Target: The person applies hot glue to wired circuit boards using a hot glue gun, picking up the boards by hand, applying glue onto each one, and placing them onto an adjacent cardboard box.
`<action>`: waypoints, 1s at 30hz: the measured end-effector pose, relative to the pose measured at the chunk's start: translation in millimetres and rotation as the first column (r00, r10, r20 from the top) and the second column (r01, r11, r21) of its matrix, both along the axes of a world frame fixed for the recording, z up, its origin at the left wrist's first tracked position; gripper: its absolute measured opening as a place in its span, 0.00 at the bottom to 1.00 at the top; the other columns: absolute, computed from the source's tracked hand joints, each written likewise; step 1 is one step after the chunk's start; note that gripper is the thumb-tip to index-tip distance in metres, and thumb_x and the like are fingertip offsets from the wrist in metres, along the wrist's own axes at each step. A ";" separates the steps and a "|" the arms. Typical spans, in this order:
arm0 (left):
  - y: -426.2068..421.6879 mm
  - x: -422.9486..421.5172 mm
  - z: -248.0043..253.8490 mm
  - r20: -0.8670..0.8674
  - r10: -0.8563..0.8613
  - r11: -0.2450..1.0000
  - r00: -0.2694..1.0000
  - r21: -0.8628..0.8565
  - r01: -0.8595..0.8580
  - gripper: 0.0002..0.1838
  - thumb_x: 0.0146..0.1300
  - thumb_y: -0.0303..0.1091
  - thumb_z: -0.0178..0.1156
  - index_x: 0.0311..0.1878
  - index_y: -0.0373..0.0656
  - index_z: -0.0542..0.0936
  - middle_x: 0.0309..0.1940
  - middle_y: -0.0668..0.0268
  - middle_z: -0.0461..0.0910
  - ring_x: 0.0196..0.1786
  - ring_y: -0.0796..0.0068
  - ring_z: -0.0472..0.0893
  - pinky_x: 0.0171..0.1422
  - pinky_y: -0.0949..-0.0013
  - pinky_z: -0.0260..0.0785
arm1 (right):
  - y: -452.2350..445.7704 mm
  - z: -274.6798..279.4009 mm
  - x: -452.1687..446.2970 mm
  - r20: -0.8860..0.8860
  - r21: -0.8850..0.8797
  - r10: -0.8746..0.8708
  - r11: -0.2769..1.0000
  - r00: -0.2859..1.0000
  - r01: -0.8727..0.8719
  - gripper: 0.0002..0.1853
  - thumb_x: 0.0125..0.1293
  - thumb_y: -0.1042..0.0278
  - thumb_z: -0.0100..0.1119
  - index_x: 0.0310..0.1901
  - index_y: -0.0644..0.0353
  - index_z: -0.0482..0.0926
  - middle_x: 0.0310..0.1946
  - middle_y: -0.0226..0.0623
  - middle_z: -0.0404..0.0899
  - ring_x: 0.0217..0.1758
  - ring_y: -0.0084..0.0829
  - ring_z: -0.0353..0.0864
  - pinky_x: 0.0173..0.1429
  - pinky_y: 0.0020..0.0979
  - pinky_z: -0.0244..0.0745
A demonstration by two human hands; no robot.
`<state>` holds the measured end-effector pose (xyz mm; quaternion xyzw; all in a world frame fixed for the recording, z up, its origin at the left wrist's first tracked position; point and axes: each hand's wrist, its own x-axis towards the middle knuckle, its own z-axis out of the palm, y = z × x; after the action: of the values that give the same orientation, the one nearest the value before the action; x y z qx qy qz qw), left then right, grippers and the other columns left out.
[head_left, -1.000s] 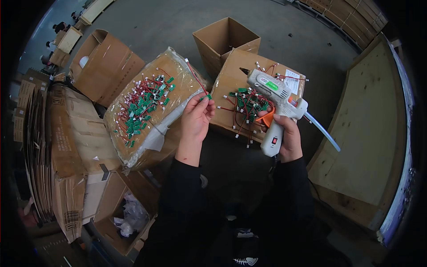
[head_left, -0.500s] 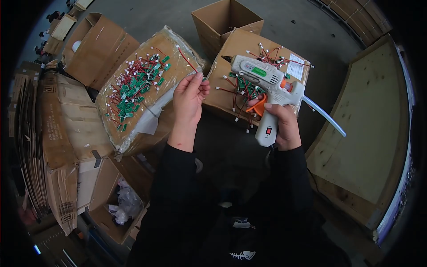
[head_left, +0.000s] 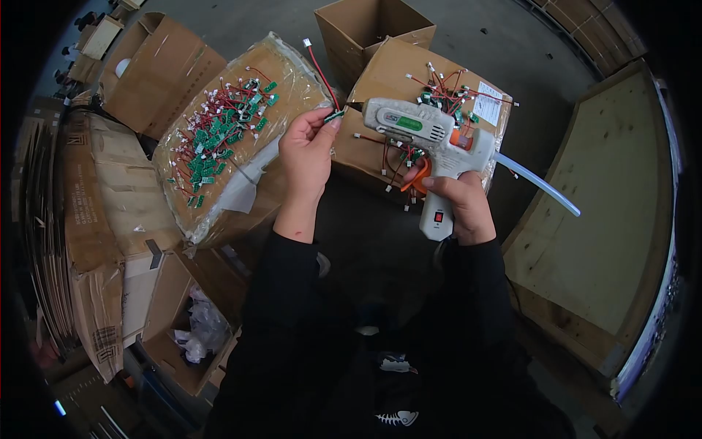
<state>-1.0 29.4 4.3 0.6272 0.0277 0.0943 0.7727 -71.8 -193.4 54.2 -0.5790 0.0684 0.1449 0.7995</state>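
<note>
Between thumb and fingers, my left hand [head_left: 307, 150] pinches a small green circuit board [head_left: 333, 116]. A red and black wire lead [head_left: 320, 72] rises from it to a white connector. My right hand [head_left: 462, 201] is wrapped round the handle of a white hot glue gun [head_left: 409, 121], with fingers at its orange trigger. The gun's dark nozzle points left, close to the board; whether they touch I cannot tell. A clear glue stick [head_left: 537, 183] sticks out of the gun's back. Behind the gun lie more wired boards [head_left: 453, 99], partly hidden by it.
A pile of green boards with red leads [head_left: 219, 139] covers the top of a plastic-wrapped carton [head_left: 281, 66] at left. Another carton [head_left: 365, 73] stands under the gun. Beyond is an open box [head_left: 373, 29]. A wooden panel [head_left: 592, 219] stands at right, flattened cardboard [head_left: 102, 197] at left.
My left hand has turned, bringing the board into view and its lead more upright. The glue gun has shifted left and levelled, its nozzle now close to the board.
</note>
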 end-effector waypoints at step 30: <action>-4.4 -0.3 -1.0 0.080 0.023 1.000 0.997 0.007 -0.023 0.10 0.62 0.17 0.61 0.46 0.33 0.80 0.37 0.64 0.83 0.39 0.82 0.80 0.47 0.79 0.73 | 0.5 -0.9 -1.9 -0.029 -0.026 -0.028 0.999 0.999 0.027 0.21 0.49 0.78 0.56 0.49 0.69 0.74 0.36 0.41 0.81 0.39 0.34 0.82 0.49 0.31 0.75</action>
<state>-1.4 24.9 3.3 0.6257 0.0039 0.1282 0.7694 -73.7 -192.9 53.3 -0.5859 0.0900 0.1415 0.7929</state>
